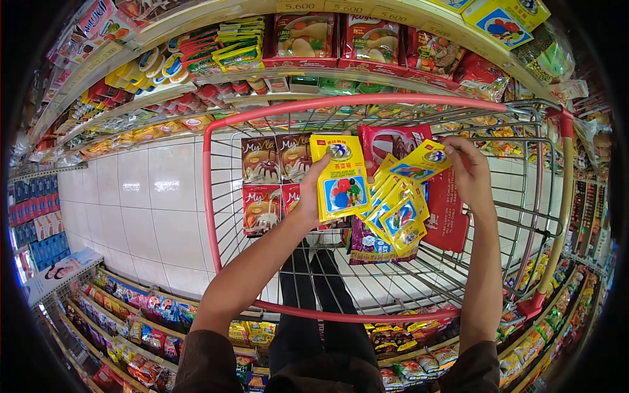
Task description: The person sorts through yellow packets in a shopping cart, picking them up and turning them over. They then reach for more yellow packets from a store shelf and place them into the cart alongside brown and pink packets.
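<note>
My left hand (310, 196) is closed around a stack of yellow agar-agar powder packets (341, 171), held upright over the shopping cart. At the right, my right hand (473, 171) pinches the corner of a single yellow packet (419, 161) between thumb and fingers. Just below it, several more yellow packets (397, 211) lie fanned out in a loose pile. The pile rests partly on a red package (386, 139) and a purple package (373, 247). To the left of my left hand are brown and red "My Vla" packs (262, 160) in the cart.
A wire shopping cart with a red rim (341, 100) surrounds the goods. A red seat flap (448, 226) stands at its right. Shelves of soup packs (304, 36) and sachets run ahead, and snack shelves (141, 314) lie behind. White floor tiles (147, 196) show at left.
</note>
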Tool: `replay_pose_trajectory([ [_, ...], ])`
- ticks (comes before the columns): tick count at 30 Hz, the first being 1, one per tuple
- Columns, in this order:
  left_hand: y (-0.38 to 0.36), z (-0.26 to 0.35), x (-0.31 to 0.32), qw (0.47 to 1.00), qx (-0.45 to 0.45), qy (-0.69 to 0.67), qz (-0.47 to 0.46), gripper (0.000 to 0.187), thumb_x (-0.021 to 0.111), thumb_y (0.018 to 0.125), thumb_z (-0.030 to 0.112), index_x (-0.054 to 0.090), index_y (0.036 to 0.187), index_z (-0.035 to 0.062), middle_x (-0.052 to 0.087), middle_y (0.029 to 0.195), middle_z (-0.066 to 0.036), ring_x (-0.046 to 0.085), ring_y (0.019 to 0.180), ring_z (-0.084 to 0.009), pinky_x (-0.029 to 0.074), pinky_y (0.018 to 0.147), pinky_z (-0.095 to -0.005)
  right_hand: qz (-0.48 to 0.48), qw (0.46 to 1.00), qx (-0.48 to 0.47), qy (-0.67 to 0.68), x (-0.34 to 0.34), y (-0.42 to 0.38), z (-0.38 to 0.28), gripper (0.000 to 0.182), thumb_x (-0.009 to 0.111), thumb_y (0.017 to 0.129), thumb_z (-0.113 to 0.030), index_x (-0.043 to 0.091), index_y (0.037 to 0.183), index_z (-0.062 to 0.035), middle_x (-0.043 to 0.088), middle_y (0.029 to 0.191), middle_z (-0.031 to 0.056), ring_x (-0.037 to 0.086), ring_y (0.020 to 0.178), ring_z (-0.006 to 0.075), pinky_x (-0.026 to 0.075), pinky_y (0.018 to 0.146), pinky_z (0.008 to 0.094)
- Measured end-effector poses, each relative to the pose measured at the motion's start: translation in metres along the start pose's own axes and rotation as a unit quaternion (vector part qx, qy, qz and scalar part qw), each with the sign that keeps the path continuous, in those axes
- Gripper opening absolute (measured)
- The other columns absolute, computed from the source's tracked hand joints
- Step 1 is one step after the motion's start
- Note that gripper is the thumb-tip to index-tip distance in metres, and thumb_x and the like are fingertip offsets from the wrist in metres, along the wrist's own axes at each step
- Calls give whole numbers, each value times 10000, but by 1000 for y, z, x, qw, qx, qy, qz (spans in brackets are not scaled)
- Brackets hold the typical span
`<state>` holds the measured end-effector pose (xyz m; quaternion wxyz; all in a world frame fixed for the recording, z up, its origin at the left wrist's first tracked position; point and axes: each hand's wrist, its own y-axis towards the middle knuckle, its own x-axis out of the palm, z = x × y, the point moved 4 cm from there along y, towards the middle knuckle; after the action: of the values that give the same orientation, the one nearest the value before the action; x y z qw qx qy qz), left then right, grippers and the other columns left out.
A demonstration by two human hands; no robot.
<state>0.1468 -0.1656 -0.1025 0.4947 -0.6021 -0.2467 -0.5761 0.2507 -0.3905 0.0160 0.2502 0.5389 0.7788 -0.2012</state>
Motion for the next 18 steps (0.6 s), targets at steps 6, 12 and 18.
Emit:
replay_pose_trajectory([
  [6,0,-3,-2,999,6,45,16,720,444,897,546,344,1408,48,505,1301,-239,550,1149,-352,458,966,-500,-75,986,87,120,7,-7,-7,118,554,927,-15,621,1022,9,635,905,14,568,866,76,463,792,247],
  [12,-6,-14,2,997,-63,45,-11,655,467,928,510,385,1386,49,528,1303,-171,552,1162,-288,452,979,-465,-282,918,132,245,25,-19,-24,112,587,900,13,631,1002,18,644,917,23,579,874,81,462,797,248],
  [18,-22,-35,19,992,-115,47,-15,664,410,957,539,359,1403,50,512,1320,-185,563,1161,-285,475,969,-429,-147,952,134,231,71,-21,-14,148,589,902,-15,609,1048,0,650,896,25,587,854,82,474,764,238],
])
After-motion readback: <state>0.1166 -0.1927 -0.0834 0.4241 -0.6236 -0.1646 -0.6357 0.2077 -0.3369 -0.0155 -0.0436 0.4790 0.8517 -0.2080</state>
